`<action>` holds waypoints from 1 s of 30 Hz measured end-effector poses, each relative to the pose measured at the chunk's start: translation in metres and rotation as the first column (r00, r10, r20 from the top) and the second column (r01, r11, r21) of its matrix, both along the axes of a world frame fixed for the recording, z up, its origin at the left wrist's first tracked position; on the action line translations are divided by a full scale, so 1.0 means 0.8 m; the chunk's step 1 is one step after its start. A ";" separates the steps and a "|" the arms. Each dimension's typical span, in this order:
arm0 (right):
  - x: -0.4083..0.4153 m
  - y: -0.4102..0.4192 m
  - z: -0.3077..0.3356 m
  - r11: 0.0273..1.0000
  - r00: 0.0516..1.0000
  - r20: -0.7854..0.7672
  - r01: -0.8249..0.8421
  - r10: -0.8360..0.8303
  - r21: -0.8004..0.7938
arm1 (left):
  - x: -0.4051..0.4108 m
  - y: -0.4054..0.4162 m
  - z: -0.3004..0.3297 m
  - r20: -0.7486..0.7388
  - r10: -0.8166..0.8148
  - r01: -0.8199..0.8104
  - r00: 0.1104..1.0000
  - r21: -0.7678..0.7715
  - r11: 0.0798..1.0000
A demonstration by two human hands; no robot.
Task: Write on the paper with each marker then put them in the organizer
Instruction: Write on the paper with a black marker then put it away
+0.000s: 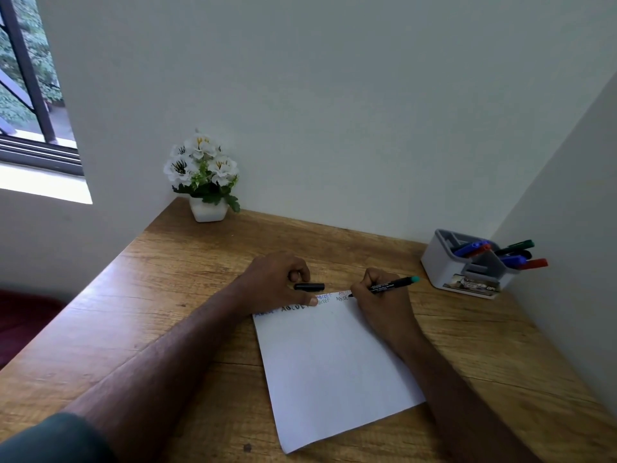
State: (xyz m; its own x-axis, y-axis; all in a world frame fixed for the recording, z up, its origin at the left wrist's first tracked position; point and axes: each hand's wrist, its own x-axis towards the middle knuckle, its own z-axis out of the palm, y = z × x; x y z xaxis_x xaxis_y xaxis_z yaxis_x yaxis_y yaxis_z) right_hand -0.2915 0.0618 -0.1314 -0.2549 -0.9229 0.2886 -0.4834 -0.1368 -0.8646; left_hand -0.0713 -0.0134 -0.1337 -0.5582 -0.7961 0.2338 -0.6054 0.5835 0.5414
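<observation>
**A:** What stage of the task does the figure show?

**B:** Writing, late in the sequence. The right hand grips a black marker with a teal end, its tip on the far edge of the paper, where a fresh group of letters is under way. The left hand rests on the paper's far-left corner, thumb flat on the sheet, fingers curled round a black cap.

**A:** What appears finished?

**B:** Several short letter groups in different colours run along the far edge of the paper. The organizer, well apart at the right against the wall, already holds blue, red and green markers.

**A:** What remains?

**B:** Probably finishing this group, capping the marker and placing it in the organizer. No other loose marker shows on the desk, so this may be the last one.
</observation>
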 end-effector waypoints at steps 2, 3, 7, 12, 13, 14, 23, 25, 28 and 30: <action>-0.001 -0.001 -0.002 1.000 1.000 -0.008 0.001 0.000 0.003 | 0.000 0.000 0.000 -0.003 0.004 -0.004 1.000 0.002 1.000; -0.002 -0.001 -0.002 1.000 1.000 -0.011 0.000 0.000 0.002 | 0.000 0.000 0.000 -0.007 0.005 -0.005 1.000 -0.001 1.000; -0.001 0.000 -0.001 1.000 1.000 -0.011 0.000 0.000 -0.006 | 0.000 0.001 0.001 -0.009 0.005 -0.005 1.000 -0.008 1.000; -0.001 0.000 -0.001 1.000 1.000 0.007 0.005 -0.005 -0.007 | 0.000 0.000 0.000 -0.001 0.002 -0.002 1.000 -0.014 1.000; -0.002 0.000 -0.001 1.000 1.000 0.005 0.005 -0.005 -0.006 | 0.000 -0.001 -0.001 0.000 0.001 -0.001 1.000 -0.013 1.000; -0.002 -0.001 -0.001 1.000 1.000 0.003 0.006 -0.006 -0.005 | 0.001 -0.001 -0.001 0.000 0.000 0.000 1.000 -0.012 1.000; 0.000 0.000 0.000 1.000 1.000 -0.006 0.003 -0.003 -0.021 | 0.001 0.000 -0.001 -0.005 -0.005 0.005 1.000 -0.020 1.000; 0.000 0.001 0.001 1.000 1.000 0.000 0.007 -0.007 -0.025 | 0.000 0.001 0.000 -0.002 -0.006 0.006 1.000 -0.017 1.000; 0.000 0.001 0.000 1.000 1.000 0.013 0.007 -0.006 -0.017 | 0.000 0.001 0.000 0.004 -0.002 0.003 1.000 -0.027 1.000; 0.001 0.001 0.001 1.000 1.000 0.007 -0.001 0.001 -0.007 | 0.000 0.001 0.000 0.003 -0.003 0.003 1.000 -0.023 1.000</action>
